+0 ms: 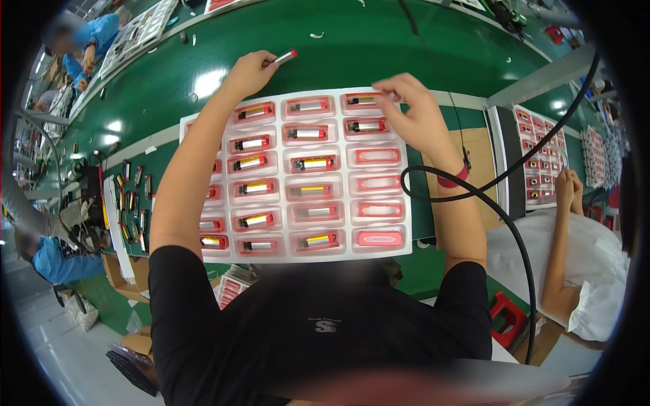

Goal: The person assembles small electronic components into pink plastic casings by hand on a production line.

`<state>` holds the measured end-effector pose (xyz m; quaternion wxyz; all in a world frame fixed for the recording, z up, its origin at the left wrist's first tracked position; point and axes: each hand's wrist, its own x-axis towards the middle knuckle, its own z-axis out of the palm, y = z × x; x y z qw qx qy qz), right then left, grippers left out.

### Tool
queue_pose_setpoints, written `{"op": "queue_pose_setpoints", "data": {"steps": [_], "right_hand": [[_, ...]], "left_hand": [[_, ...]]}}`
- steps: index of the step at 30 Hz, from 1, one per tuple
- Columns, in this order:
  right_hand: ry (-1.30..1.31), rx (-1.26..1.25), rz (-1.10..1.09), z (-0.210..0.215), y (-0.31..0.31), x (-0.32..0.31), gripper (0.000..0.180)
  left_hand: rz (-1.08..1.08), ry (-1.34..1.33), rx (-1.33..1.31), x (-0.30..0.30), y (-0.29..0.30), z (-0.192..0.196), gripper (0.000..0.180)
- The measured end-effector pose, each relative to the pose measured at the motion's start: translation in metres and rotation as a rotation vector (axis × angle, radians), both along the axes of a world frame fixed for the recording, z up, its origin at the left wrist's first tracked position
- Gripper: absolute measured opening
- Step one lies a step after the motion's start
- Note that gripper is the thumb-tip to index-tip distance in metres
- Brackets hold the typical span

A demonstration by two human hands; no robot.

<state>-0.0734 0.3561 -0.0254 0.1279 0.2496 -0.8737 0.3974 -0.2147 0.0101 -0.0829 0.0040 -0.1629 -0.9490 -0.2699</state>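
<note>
White tray (347,191) on green bench (365,57)

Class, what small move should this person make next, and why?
Probably bring the silver-and-red piece in the left hand over the white tray: in its rightmost column, the third pocket from the far end shows no such piece, while the two beyond it do.

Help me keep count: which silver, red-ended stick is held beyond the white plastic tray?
The silver, red-ended stick in the left hand; similar ones lie in the white plastic tray.
</note>
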Motion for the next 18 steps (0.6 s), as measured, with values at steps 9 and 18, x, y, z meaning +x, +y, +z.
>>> {"op": "queue_pose_setpoints", "data": {"steps": [9, 18], "right_hand": [[-0.601, -0.74, 0.329, 0.016, -0.022, -0.018, 0.03], [-0.468, -0.616, 0.232, 0.02, -0.011, -0.01, 0.018]], "left_hand": [[-0.35, 0.435, 0.373, 0.128, 0.092, 0.088, 0.029], [-0.178, -0.406, 0.903, 0.132, 0.094, 0.084, 0.026]]}}
